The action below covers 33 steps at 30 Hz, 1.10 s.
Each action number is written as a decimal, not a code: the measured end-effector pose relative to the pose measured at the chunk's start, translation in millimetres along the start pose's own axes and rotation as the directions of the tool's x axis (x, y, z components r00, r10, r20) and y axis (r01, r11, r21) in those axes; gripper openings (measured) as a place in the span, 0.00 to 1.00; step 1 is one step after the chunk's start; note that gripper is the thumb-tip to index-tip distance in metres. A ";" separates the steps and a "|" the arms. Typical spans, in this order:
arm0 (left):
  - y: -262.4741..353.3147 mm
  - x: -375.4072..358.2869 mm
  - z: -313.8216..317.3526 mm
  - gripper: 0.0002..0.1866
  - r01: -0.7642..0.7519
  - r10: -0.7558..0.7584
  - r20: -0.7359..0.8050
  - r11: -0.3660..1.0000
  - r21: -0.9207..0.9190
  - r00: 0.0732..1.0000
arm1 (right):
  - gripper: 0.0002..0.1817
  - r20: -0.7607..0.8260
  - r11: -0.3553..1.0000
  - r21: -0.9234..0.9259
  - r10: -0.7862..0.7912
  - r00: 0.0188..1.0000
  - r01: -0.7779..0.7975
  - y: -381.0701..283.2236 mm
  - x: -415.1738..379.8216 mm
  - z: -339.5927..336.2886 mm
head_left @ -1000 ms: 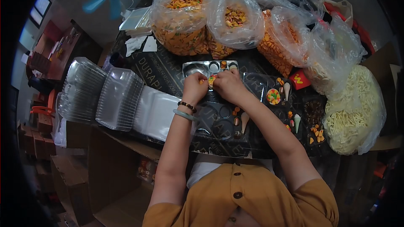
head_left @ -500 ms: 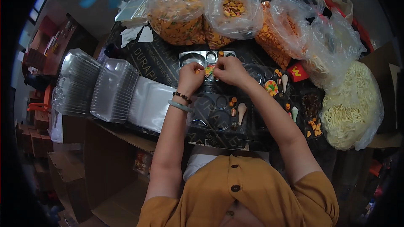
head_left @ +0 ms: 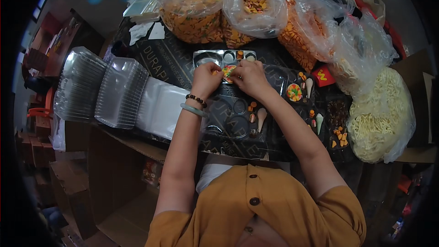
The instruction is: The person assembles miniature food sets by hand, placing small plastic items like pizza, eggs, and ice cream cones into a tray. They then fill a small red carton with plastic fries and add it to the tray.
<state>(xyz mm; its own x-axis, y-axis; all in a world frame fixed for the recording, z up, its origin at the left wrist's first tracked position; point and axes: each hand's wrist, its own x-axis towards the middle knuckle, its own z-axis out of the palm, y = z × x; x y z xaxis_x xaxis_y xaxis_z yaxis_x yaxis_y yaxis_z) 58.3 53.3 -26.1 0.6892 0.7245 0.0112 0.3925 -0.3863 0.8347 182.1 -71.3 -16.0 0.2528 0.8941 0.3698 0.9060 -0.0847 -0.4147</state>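
Note:
In the head view, my left hand (head_left: 206, 78) is closed in a pinch at the left of a clear plastic tray (head_left: 200, 55), with a bit of orange showing at its fingertips. My right hand (head_left: 251, 77) has its fingers pinched together at the right edge of a small round pizza-like piece (head_left: 227, 70), red, yellow and green on top. What the right fingertips hold, if anything, is hidden. The pizza-like piece sits in the tray between both hands. Above the right hand, small orange pieces (head_left: 239, 55) lie in a tray compartment.
Other trays (head_left: 219, 121) with small food-shaped pieces lie nearer and to the right. Stacked clear lids (head_left: 121, 89) stand at the left. Large bags of orange pieces (head_left: 194, 18) line the back. A bag of pale strands (head_left: 382, 119) and a red packet (head_left: 323, 76) are at right.
The right fingers have shifted slightly up and right, so more of the pizza-like piece shows. My left hand stays close beside it. The whole view has shifted a little.

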 end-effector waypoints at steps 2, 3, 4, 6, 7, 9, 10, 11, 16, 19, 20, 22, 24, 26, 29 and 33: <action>1.6 0.9 -0.6 0.09 -0.007 0.007 -0.003 0.999 0.035 1.000 | 0.04 -0.042 1.000 -0.017 -0.009 0.999 0.008 -1.6 0.0 3.6; 3.0 0.6 -1.1 0.09 -0.005 0.005 -0.005 0.999 0.053 1.000 | 0.04 -0.045 1.000 -0.017 -0.008 0.999 0.008 -0.5 0.7 2.0; 4.1 -0.4 -1.0 0.10 -0.001 0.001 -0.006 0.997 0.072 1.000 | 0.04 -0.043 0.999 0.020 0.034 0.999 -0.033 1.6 0.0 -0.8; 4.3 -1.3 -0.3 0.10 0.007 -0.007 -0.005 0.997 0.072 1.000 | 0.05 -0.033 0.996 0.060 0.075 0.997 -0.073 3.2 -4.3 -8.6; 4.6 -1.3 -1.1 0.11 0.010 -0.009 -0.006 0.997 0.072 1.000 | 0.05 -0.026 0.996 0.087 0.024 0.999 -0.021 4.6 -7.8 -14.8; 8.2 -1.4 -3.9 0.12 0.018 -0.019 0.008 0.997 0.069 1.000 | 0.05 -0.024 0.993 0.113 -0.029 0.999 0.032 8.6 -11.1 -17.2; 9.4 -3.0 -3.8 0.13 0.029 -0.031 0.029 0.997 0.066 0.999 | 0.05 -0.021 0.989 0.115 -0.090 0.996 0.091 12.3 -15.2 -13.1; 10.4 -3.2 -3.2 0.13 0.024 -0.026 0.031 0.998 0.066 0.999 | 0.06 -0.020 0.982 0.115 -0.151 0.988 0.153 13.4 -16.8 -12.2; 13.3 -2.6 2.4 0.15 0.015 -0.011 -0.016 0.969 0.246 1.000 | 0.05 0.025 0.991 0.079 -0.112 0.993 0.110 5.9 -12.9 -3.3; 16.8 -3.1 2.3 0.15 0.020 -0.014 -0.025 0.962 0.274 1.000 | 0.04 -0.022 0.996 0.057 -0.071 0.997 0.072 2.3 -14.0 0.3; 16.7 -3.0 1.8 0.15 0.013 -0.006 -0.026 0.961 0.276 1.000 | 0.04 -0.104 0.992 0.083 -0.081 0.991 0.090 0.6 -13.3 -1.2; 13.3 -3.3 0.3 0.14 0.016 -0.013 -0.014 0.977 0.211 1.000 | 0.04 -0.124 0.984 0.174 -0.016 0.992 0.038 3.7 -15.4 -11.9; 10.3 -4.8 0.3 0.14 0.007 -0.004 -0.021 0.985 0.171 1.000 | 0.04 -0.133 0.963 0.269 0.059 0.989 -0.021 3.1 -25.5 -31.2; 11.5 -5.5 0.6 0.13 -0.005 0.009 -0.030 0.992 0.129 1.000 | 0.05 -0.188 0.878 0.464 0.228 0.955 -0.119 -3.1 -47.5 -59.1; 17.1 -5.1 2.0 0.13 -0.033 0.045 -0.034 0.959 0.282 0.998 | 0.05 -0.112 0.792 0.543 0.399 0.910 -0.280 -10.3 -102.3 -103.5; 14.1 -4.9 6.9 0.11 -0.116 0.145 -0.049 0.919 0.376 0.988 | 0.03 -0.034 0.575 0.672 0.652 0.757 -0.466 -12.2 -198.5 -150.3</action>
<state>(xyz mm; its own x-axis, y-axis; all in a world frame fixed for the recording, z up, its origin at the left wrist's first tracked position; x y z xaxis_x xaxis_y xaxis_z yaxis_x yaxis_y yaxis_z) 64.7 40.4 -18.2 0.7083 0.6879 0.1585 0.5097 -0.6537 0.5594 171.9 -313.8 40.6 0.7940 0.6068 0.0375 0.1752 -0.1694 -0.9698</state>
